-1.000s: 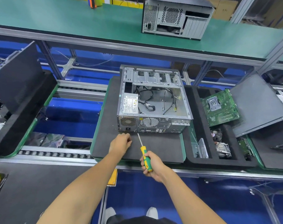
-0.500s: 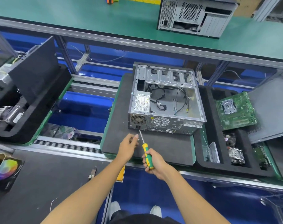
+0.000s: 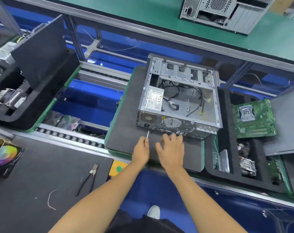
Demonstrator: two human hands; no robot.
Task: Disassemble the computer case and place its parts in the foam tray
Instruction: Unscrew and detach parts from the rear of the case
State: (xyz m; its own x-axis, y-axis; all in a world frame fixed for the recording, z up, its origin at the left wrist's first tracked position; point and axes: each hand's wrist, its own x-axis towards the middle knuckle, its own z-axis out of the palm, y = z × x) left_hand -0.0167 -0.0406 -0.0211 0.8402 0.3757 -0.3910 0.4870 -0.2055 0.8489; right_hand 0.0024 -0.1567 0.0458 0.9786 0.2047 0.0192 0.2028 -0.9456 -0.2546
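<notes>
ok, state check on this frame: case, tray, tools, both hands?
computer case: on its side on the mat, side panel off, power supply and cables inside
foam tray: partly filled
motherboard: out, lying in the tray
screwdriver: held in left hand, only the shaft shows
left hand: gripping the screwdriver
right hand: open, fingers spread, blurred, in front of the case
pliers: lying unused, handles apart
</notes>
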